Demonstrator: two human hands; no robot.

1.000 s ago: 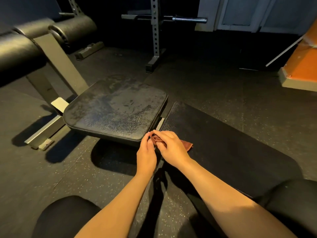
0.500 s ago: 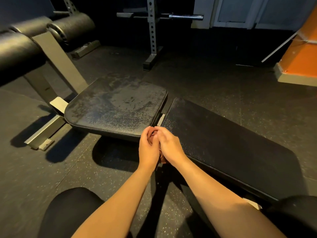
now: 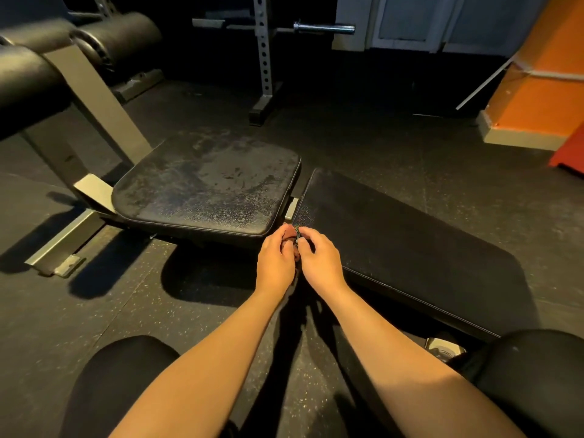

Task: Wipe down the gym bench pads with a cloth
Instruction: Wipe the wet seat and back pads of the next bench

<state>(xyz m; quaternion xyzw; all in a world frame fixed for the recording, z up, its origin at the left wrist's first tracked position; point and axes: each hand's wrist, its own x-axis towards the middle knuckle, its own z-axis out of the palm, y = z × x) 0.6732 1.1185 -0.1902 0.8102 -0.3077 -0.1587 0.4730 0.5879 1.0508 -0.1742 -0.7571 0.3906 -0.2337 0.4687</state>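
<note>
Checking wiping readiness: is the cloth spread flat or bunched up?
Bunched up: only a small reddish wad of the cloth shows between the left hand and right hand, both gripping it.

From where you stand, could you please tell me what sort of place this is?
Most likely a gym: a padded bench, a barbell by a rack, and roller pads at left. The left hand and right hand grip a cloth.

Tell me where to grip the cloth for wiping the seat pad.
Probably take the cloth by its bunched middle, from above: it sits wadded small between the left hand and right hand, beside the seat pad, with little of it showing.
</note>
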